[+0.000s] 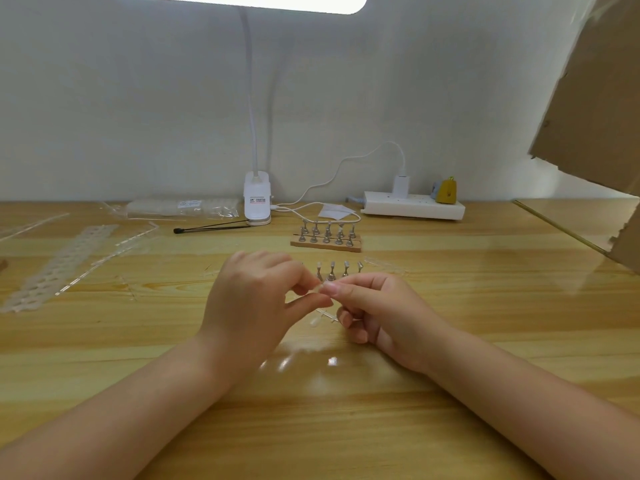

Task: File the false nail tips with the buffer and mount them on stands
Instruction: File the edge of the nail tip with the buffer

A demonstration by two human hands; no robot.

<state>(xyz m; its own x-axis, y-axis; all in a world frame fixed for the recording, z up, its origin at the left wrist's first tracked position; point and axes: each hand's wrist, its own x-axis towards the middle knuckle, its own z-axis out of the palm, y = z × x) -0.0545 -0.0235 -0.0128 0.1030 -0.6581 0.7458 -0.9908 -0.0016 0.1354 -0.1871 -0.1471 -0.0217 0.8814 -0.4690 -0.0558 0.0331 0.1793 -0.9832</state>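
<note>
Both hands meet mid-tabletop [450, 341]: left hand [256, 299] and right hand [377, 310] pinch a nail strip [323, 313], seemingly snapping off a tip; waiting stands [337, 270] sit at twelve o'clock.

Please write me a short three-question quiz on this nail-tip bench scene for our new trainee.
1. True or false: both hands pinch the clear sprue strip of nail tips.
2. Where does the wooden base with metal stands sit? A) left of the lamp clip B) beyond the hands, in front of the power strip C) on the cardboard
3. What black item lies beside the lamp clip?

Key: 1 true, left hand and right hand; 2 B, power strip; 3 a thin black tool.
</note>
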